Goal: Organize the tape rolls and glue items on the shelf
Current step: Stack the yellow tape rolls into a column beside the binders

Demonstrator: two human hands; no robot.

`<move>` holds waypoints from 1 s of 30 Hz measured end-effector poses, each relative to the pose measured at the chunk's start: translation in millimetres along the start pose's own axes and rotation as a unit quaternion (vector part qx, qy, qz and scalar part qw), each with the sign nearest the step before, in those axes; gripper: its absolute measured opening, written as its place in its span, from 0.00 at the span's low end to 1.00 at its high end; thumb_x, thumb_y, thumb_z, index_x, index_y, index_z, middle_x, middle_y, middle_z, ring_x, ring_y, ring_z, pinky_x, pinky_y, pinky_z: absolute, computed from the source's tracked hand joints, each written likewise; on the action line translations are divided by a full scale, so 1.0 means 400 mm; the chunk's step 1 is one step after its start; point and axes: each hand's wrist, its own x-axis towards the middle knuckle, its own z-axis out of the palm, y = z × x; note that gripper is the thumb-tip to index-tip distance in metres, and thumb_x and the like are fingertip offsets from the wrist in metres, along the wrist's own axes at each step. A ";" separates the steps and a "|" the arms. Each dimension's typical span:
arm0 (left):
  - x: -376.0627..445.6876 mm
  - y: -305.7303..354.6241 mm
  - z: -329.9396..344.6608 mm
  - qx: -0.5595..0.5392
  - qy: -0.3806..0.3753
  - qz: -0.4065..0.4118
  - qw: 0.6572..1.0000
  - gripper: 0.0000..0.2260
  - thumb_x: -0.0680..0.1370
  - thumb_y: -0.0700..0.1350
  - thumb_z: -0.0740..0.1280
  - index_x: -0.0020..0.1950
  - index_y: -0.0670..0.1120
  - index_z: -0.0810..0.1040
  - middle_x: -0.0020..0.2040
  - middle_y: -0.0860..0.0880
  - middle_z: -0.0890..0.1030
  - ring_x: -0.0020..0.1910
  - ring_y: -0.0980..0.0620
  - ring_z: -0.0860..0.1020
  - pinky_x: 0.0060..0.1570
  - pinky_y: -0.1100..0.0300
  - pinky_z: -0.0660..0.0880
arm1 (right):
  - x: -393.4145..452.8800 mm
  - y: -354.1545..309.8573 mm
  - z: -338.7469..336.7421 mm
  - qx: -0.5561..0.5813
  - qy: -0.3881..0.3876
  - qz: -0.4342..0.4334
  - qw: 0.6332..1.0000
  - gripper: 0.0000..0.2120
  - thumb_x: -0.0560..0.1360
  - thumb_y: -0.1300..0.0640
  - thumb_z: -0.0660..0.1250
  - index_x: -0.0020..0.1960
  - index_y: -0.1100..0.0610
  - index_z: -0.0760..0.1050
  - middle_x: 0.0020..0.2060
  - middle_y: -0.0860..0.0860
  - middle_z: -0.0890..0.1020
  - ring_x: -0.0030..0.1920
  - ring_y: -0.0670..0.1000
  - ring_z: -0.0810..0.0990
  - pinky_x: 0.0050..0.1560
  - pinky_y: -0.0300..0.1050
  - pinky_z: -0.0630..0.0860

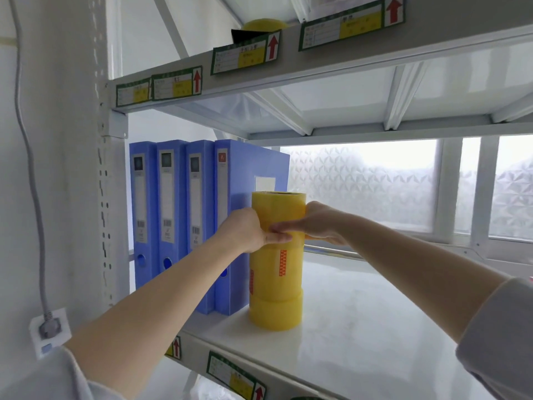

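**Two hands steady a tall stack of tape rolls on the shelf**

Two hands meet on a column of yellow tape rolls that stands upright on the white shelf, its left side just beside the rightmost of four blue file boxes. The left hand wraps round the stack from the file-box side, its thumb lying across the front. The right hand cups the opposite side, thumb stretched forward to meet the other. Both sets of fingers grip the stack in its upper half; the fingertips behind it are hidden.

The column looks like several rolls set one on another, and the bottom roll sits slightly off line with those above it, its edge jutting a little. By my reading, the step in hand is squaring up or seating the stack against the file boxes, with the upper rolls being pressed into line.

The next move calls for a gentle release, one hand at a time, since a stack this tall could lean or shed its top roll if let go abruptly. The misaligned base may need a nudge first. No glue items show on this level, so that part of the task seems still to come. Another yellow object peeks over the edge of the shelf above.
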 end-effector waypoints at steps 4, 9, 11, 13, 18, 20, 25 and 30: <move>0.000 0.005 -0.005 0.021 0.005 -0.003 1.000 0.36 0.66 0.67 0.68 0.64 0.42 0.70 0.48 0.45 0.78 0.51 0.45 0.79 0.47 0.56 0.74 | 0.007 0.004 -0.001 -0.008 0.000 0.000 1.000 0.40 0.59 0.36 0.76 0.64 0.56 0.72 0.56 0.52 0.79 0.56 0.54 0.77 0.59 0.50 0.75; 0.005 -0.008 -0.003 -0.002 0.011 0.001 1.000 0.36 0.66 0.66 0.69 0.63 0.41 0.71 0.46 0.46 0.76 0.50 0.45 0.79 0.46 0.56 0.73 | 0.008 -0.011 -0.002 -0.042 -0.013 -0.007 0.999 0.45 0.56 0.30 0.73 0.65 0.55 0.72 0.56 0.52 0.79 0.56 0.55 0.78 0.62 0.54 0.74; 0.009 -0.012 0.004 -0.002 0.025 0.001 1.000 0.37 0.66 0.66 0.69 0.64 0.42 0.70 0.49 0.45 0.77 0.51 0.45 0.79 0.48 0.55 0.74 | 0.006 -0.013 -0.001 -0.051 -0.018 -0.010 0.998 0.45 0.56 0.30 0.72 0.65 0.55 0.72 0.56 0.53 0.79 0.56 0.55 0.78 0.62 0.54 0.74; 0.012 -0.013 0.009 0.000 0.034 0.002 0.999 0.37 0.65 0.66 0.69 0.64 0.42 0.70 0.52 0.44 0.79 0.51 0.45 0.79 0.50 0.54 0.76 | 0.001 -0.011 0.000 -0.053 -0.014 -0.015 0.998 0.40 0.61 0.32 0.72 0.65 0.56 0.72 0.56 0.53 0.79 0.56 0.55 0.78 0.62 0.53 0.74; 0.013 -0.009 0.006 0.022 0.024 0.008 0.999 0.36 0.67 0.67 0.67 0.63 0.42 0.71 0.46 0.46 0.75 0.50 0.45 0.79 0.47 0.55 0.74 | 0.000 0.001 -0.001 -0.032 -0.006 -0.028 0.999 0.35 0.67 0.36 0.70 0.66 0.56 0.72 0.58 0.54 0.78 0.56 0.55 0.77 0.57 0.47 0.74; 0.012 -0.008 0.006 0.028 0.022 0.012 0.999 0.35 0.67 0.67 0.66 0.63 0.42 0.71 0.45 0.46 0.74 0.50 0.45 0.79 0.47 0.56 0.73 | -0.004 -0.003 -0.002 -0.035 -0.007 -0.028 0.999 0.35 0.68 0.37 0.70 0.67 0.57 0.71 0.59 0.54 0.78 0.57 0.55 0.76 0.57 0.48 0.73; 0.003 -0.022 0.011 -0.030 0.026 0.004 0.999 0.33 0.66 0.65 0.69 0.61 0.42 0.71 0.47 0.45 0.76 0.49 0.46 0.78 0.47 0.56 0.74 | -0.025 -0.001 -0.002 -0.025 -0.023 -0.017 0.999 0.33 0.68 0.36 0.69 0.65 0.56 0.72 0.52 0.52 0.78 0.52 0.52 0.76 0.51 0.45 0.72; 0.001 -0.051 0.035 -0.079 0.013 -0.023 0.997 0.30 0.62 0.67 0.71 0.48 0.42 0.73 0.41 0.46 0.76 0.40 0.51 0.76 0.37 0.61 0.71 | -0.043 0.074 0.035 0.032 -0.098 -0.006 0.995 0.29 0.68 0.43 0.73 0.65 0.53 0.74 0.58 0.49 0.80 0.59 0.50 0.76 0.63 0.46 0.73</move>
